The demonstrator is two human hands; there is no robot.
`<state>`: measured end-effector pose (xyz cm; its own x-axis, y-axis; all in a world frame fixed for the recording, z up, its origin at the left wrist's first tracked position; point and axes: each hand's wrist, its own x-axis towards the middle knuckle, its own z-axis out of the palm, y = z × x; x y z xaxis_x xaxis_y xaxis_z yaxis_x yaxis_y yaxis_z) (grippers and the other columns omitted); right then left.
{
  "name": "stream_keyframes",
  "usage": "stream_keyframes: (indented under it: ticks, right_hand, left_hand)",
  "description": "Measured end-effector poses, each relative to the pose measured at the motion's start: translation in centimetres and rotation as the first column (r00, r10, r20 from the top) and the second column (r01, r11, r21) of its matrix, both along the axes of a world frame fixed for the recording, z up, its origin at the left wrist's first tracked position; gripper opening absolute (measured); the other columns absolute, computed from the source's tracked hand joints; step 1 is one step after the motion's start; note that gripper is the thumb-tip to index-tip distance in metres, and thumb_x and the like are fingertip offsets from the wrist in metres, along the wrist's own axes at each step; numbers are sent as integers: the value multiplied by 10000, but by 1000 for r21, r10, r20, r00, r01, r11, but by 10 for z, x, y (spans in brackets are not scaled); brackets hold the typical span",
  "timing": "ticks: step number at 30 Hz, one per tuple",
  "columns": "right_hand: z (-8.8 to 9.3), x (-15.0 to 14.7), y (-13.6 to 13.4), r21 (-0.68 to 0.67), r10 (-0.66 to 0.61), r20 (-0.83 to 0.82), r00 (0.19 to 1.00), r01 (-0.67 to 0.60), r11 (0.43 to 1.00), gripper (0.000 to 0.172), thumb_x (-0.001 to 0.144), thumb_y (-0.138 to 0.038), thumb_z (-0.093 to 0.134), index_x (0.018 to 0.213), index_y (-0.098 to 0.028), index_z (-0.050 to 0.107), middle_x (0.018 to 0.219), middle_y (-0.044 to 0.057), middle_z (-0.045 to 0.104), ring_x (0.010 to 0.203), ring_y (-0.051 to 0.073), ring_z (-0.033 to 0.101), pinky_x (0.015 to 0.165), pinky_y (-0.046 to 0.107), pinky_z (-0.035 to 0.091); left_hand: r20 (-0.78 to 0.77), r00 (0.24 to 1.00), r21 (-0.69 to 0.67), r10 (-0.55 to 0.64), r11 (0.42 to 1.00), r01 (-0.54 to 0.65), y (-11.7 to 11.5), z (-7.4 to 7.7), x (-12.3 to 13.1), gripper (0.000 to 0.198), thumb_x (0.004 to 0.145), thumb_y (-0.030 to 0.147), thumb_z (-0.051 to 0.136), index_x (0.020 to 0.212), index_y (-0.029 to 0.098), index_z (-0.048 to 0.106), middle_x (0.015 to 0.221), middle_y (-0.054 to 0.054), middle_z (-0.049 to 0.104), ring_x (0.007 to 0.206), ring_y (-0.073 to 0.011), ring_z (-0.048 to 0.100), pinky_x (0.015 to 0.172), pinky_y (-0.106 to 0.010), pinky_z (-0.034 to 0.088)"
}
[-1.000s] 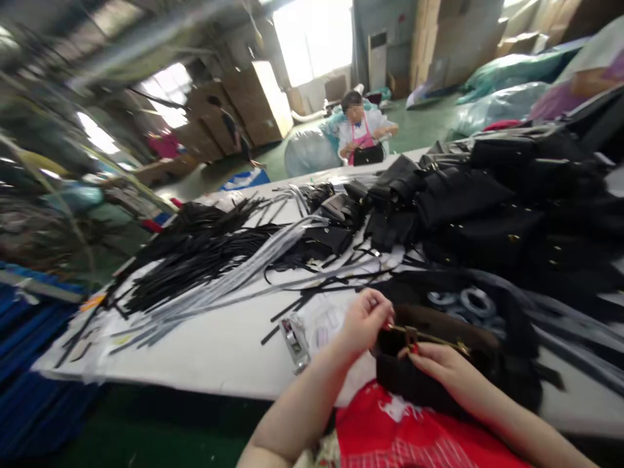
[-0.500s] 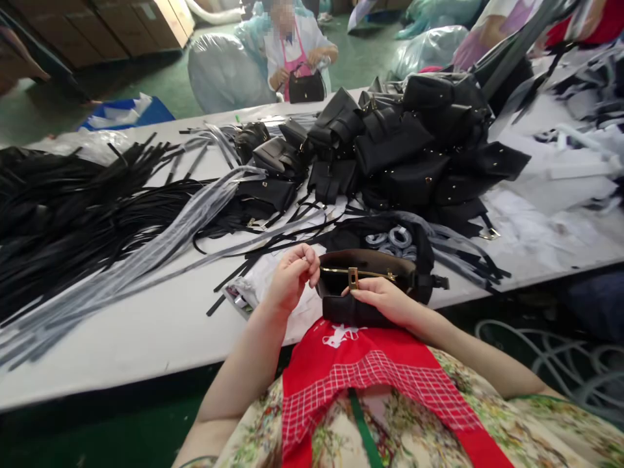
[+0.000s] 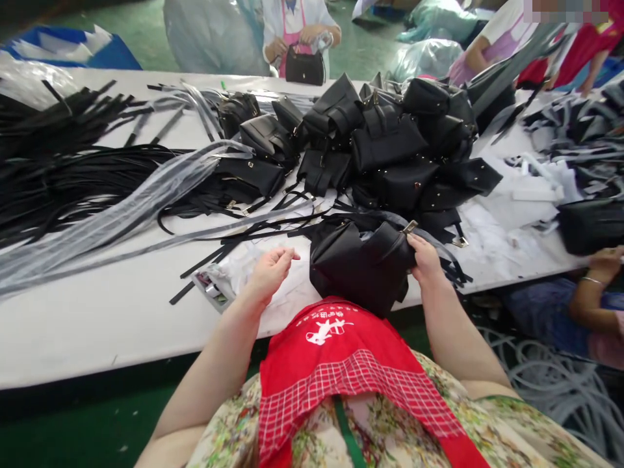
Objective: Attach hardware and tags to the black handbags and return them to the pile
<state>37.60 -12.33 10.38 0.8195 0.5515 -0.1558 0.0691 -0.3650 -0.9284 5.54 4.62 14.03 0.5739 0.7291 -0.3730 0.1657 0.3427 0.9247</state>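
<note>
A black handbag [image 3: 358, 266] is at the table's front edge, just in front of my red apron [image 3: 316, 351]. At its upper right corner, my right hand [image 3: 424, 259] is closed on the bag, close to a gold metal clasp [image 3: 410, 227]. The bag's inside does not show from here. To the left of the bag and apart from it, my left hand [image 3: 273, 268] is pinched together over white paper [image 3: 295, 286]. What its fingertips hold, if anything, is too small to make out.
Behind the bag lies a heap of black handbags [image 3: 390, 143]. Long black straps [image 3: 107, 182] and plastic-wrapped strips [image 3: 146, 201] spread over the left. A small open box [image 3: 209, 289] sits by my left forearm. Across the table a co-worker holds another handbag [image 3: 305, 66]; another person's hand [image 3: 606, 263] is at right.
The bag has turned from open, with its zipper and gold clasp showing, to its black outside. My right hand has moved to its right corner, and my left hand has drawn away leftward.
</note>
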Motion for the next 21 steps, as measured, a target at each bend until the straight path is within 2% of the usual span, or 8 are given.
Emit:
stream_keyframes:
  ticks: [2, 4, 6, 8, 11, 13, 17, 21]
  right_hand:
    - [-20, 17, -4, -121, -109, 205, 973, 136, 983, 467, 755, -462, 580, 1067, -118, 627, 1114, 163, 654, 1113, 322, 565, 939, 502, 450]
    - [-37, 17, -10, -155, -121, 328, 937, 180, 971, 505, 731, -433, 613, 1109, -98, 600, 1218, 209, 590, 1226, 345, 466, 1021, 532, 368]
    - [-50, 2, -13, -215, 7, 446, 895, 99, 972, 516, 753, -426, 602, 1144, -90, 583, 1226, 219, 575, 1216, 327, 475, 1044, 504, 357]
    - [-63, -21, -12, -338, 243, 500, 831, -72, 938, 526, 790, -456, 577, 1169, -93, 575, 1178, 204, 599, 1151, 308, 531, 1027, 471, 390]
    - [-81, -61, -4, -545, 542, 434, 719, -270, 794, 629, 792, -514, 591, 1249, -86, 527, 1241, 201, 568, 1196, 313, 506, 1050, 441, 377]
    - [-90, -86, 6, -665, 681, 335, 651, -349, 661, 726, 779, -557, 604, 1304, -72, 477, 1309, 211, 519, 1251, 321, 459, 1068, 419, 357]
    - [-102, -119, 33, -845, 819, 117, 562, -378, 379, 794, 715, -644, 637, 1227, -49, 517, 1237, 248, 535, 1179, 361, 506, 980, 419, 418]
    - [-113, -124, 62, -905, 803, 79, 591, -295, 306, 749, 649, -529, 739, 1172, -38, 525, 1181, 270, 563, 1128, 375, 549, 926, 425, 443]
  left_hand:
    - [19, 1000, -36, 13, 999, -13, -1, -11, -4, 368, 795, 506, 599, 804, 139, 584, 469, 111, 284, 386, -38, 215, 386, -185, 126]
    - [34, 998, -68, 50, 997, -47, -2, -22, -8, 377, 795, 513, 603, 815, 137, 581, 469, 117, 276, 378, -34, 208, 380, -181, 131]
    - [36, 995, -73, 90, 993, -87, -2, -33, -12, 376, 800, 510, 600, 825, 135, 578, 455, 116, 298, 370, -34, 221, 374, -176, 146]
    - [28, 993, -69, 111, 992, -109, -2, -42, -17, 374, 810, 510, 589, 827, 137, 575, 435, 111, 334, 357, -37, 243, 363, -173, 160]
    - [15, 994, -76, 110, 991, -109, -3, -51, -23, 374, 824, 528, 564, 836, 154, 563, 407, 114, 357, 317, -44, 258, 336, -176, 173]
    - [-7, 995, -79, 103, 992, -103, -4, -56, -27, 385, 831, 549, 547, 813, 164, 555, 381, 118, 348, 290, -50, 255, 320, -183, 174]
    - [-57, 994, -88, 93, 991, -98, -9, -66, -33, 461, 843, 605, 492, 662, 181, 514, 324, 109, 294, 268, -54, 230, 318, -199, 130]
    - [-69, 993, -121, 91, 988, -99, -15, -74, -37, 481, 834, 619, 496, 621, 188, 502, 327, 107, 262, 279, -51, 208, 344, -211, 102]
